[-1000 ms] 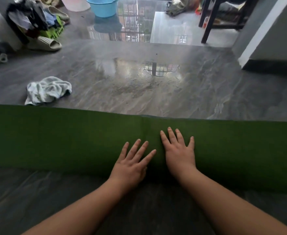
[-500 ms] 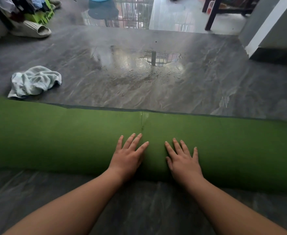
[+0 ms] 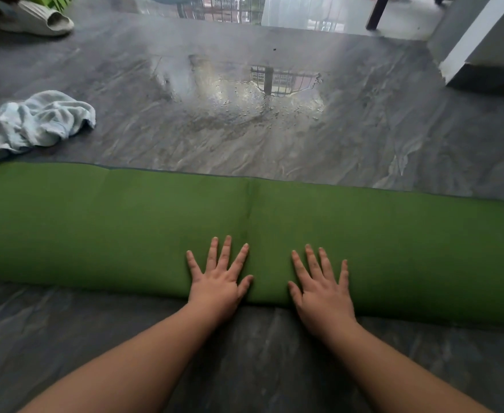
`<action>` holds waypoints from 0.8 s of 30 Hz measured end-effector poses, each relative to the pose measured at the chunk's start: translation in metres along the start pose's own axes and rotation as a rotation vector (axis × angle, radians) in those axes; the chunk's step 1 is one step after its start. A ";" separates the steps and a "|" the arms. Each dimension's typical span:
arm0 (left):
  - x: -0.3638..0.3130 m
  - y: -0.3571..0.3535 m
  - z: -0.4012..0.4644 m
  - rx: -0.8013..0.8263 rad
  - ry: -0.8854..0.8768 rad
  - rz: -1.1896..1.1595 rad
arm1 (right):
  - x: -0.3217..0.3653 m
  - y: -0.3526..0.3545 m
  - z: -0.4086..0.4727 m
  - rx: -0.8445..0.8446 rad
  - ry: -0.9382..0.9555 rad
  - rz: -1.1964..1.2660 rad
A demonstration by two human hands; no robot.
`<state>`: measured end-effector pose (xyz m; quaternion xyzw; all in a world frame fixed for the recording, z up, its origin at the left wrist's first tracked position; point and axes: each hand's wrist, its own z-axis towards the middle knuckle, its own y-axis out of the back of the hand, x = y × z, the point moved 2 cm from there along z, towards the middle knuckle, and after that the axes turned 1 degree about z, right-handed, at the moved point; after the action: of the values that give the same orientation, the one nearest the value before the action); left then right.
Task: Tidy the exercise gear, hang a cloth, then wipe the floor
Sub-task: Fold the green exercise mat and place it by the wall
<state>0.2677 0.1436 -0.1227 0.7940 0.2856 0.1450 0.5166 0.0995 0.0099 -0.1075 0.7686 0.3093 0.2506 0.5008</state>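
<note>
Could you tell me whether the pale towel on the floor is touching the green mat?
Cannot tell. In the head view the towel's lower corner ends right at the green mat's far edge, with no plain gap or overlap.

A rolled green exercise mat (image 3: 125, 222) lies across the whole width of the floor (image 3: 364, 138), a low barrier between the near strip of tile and everything beyond. Both hands press flat on its near side, the left hand (image 3: 218, 281) and right hand (image 3: 322, 290) just apart, with open mat on either side of them. Past the mat, a puddle (image 3: 250, 99) spreads over the middle of the floor. A crumpled pale towel (image 3: 42, 122) sits at far left, just beyond the mat's edge. A slipper (image 3: 36, 20), a dark furniture leg (image 3: 379, 11) and a wall corner (image 3: 468, 46) line the far edge.
</note>
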 end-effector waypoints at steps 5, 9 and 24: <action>-0.002 -0.003 0.002 0.004 0.013 0.021 | -0.005 -0.012 0.006 0.029 0.018 -0.005; -0.007 0.008 -0.002 0.022 0.029 0.034 | -0.007 -0.005 0.006 0.067 0.043 0.038; -0.134 0.077 -0.027 -0.098 -0.440 0.158 | -0.147 0.028 -0.077 -0.020 -0.152 0.093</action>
<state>0.1705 0.0594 -0.0334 0.8003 0.0956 0.0222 0.5915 -0.0480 -0.0585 -0.0644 0.7940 0.2318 0.2175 0.5181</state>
